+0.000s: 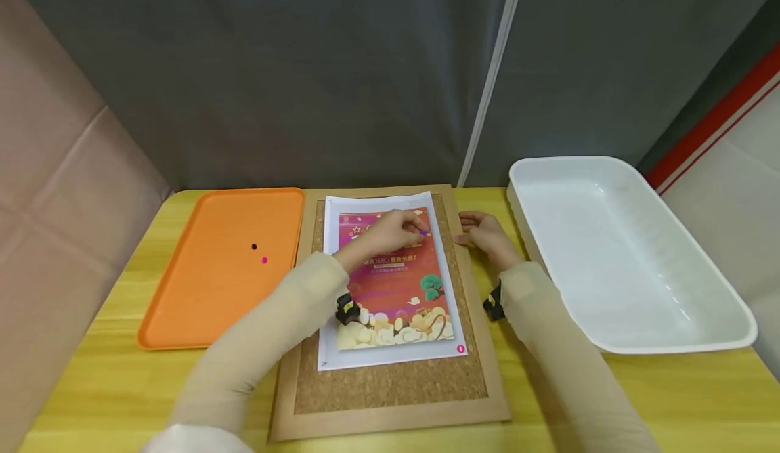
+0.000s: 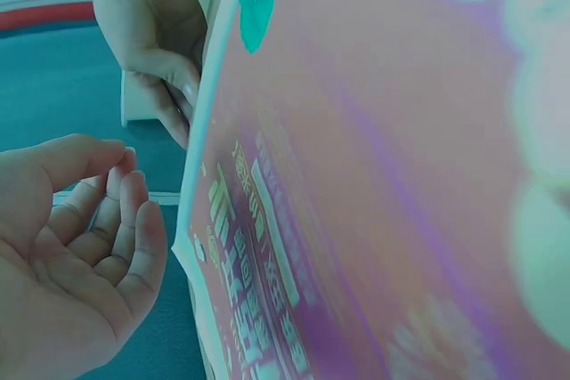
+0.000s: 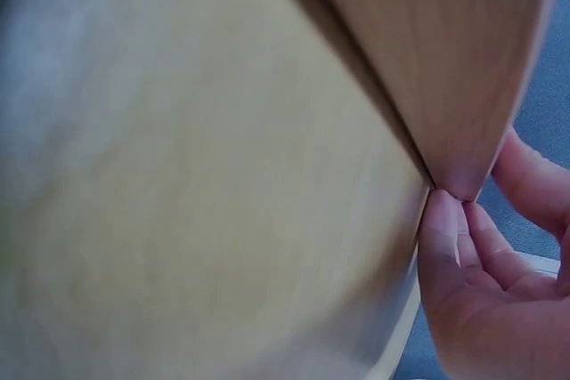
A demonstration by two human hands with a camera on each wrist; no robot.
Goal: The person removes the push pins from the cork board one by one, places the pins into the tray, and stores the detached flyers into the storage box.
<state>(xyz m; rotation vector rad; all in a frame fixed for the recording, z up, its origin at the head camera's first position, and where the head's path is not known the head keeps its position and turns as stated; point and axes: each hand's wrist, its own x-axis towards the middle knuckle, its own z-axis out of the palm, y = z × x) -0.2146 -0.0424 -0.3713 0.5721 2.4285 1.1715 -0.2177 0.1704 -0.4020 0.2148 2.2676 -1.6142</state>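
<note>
Holding: our left hand (image 1: 393,231) is over the top of the poster (image 1: 390,284). Its fingers curl loosely near a small purple pin (image 1: 422,233). We cannot tell if they pinch the pin.
Left wrist view: the left hand (image 2: 76,255) shows a bare palm, fingers bent a little, just beside the poster's (image 2: 374,175) edge.
Right hand: our right hand (image 1: 487,236) rests on the right side of the cork board (image 1: 390,389). Its fingers are nearly straight and touch the wooden frame. It grips nothing.
Right wrist view: the fingertips (image 3: 443,220) touch the board's corner (image 3: 454,60).
Poster: it lies flat on the cork board, pink and orange, with a white border. A pink pin (image 1: 460,349) sits at its lower right corner.
Cork board: it lies on the yellow table (image 1: 110,385), between two trays.
Orange tray (image 1: 183,304): it is to the left, touching the board. A black pin (image 1: 254,246) and another pink pin (image 1: 264,260) lie in it.
White tray (image 1: 719,334): it is to the right, near the right hand.
</note>
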